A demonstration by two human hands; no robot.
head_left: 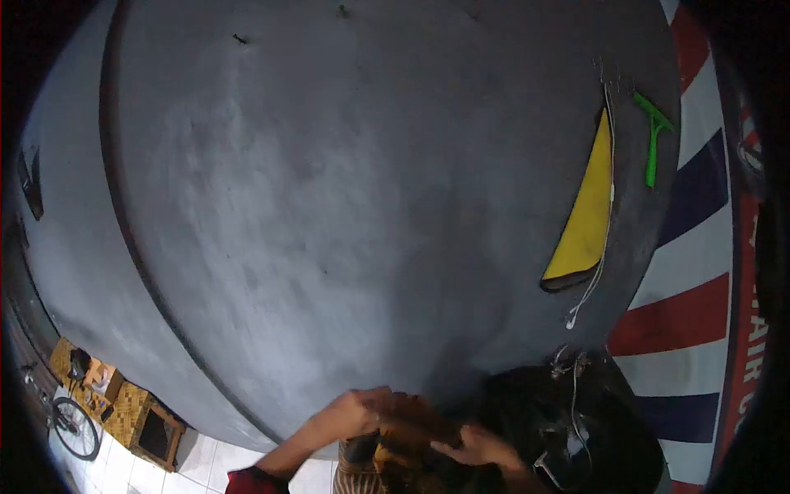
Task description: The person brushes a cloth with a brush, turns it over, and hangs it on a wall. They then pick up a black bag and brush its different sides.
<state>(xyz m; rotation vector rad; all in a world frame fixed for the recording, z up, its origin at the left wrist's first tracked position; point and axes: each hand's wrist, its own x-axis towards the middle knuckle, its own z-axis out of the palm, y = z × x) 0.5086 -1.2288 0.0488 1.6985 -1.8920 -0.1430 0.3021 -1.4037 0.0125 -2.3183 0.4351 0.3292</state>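
At the bottom centre, my left hand [358, 413] is closed on the upper edge of a brown and orange cloth [407, 436]. My right hand [477, 447] is at the cloth's right side, its thumb and fingers apart; whether it grips the dark edge of the cloth cannot be made out. The cloth hangs in front of my body, with a striped fabric [356, 476] below it. A black bag or cover [609, 412] with a white cable lies just right of my right hand.
A grey wall [329, 206] fills the view ahead. On it hang a yellow cloth [586, 222], a white cord and a green squeegee [652, 140]. A red, white and blue banner [683, 321] stands at right. At lower left are a wooden table [132, 409] and a bicycle wheel [76, 428].
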